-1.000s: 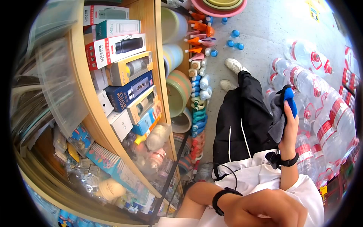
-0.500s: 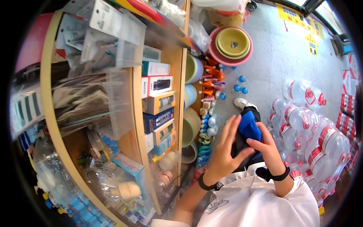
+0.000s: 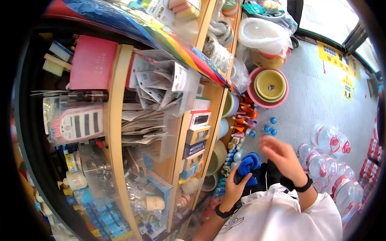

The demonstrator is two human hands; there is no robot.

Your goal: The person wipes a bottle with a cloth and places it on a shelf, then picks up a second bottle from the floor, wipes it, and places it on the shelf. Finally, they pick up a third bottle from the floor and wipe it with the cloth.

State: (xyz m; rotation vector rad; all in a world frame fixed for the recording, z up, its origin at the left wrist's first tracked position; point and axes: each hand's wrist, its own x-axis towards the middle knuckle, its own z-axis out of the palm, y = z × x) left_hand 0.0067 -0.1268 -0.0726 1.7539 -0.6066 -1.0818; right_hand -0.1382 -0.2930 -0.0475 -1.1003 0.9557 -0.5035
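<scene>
The blue cloth point(image 3: 248, 165) has passed from the right hand point(image 3: 281, 158), now open and clear of it, to the left hand point(image 3: 234, 190), which grips it bunched.

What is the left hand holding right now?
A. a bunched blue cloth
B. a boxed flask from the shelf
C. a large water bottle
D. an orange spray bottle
A: the left hand is closed on a bunched blue cloth, while the right hand is open just beside it.
</scene>
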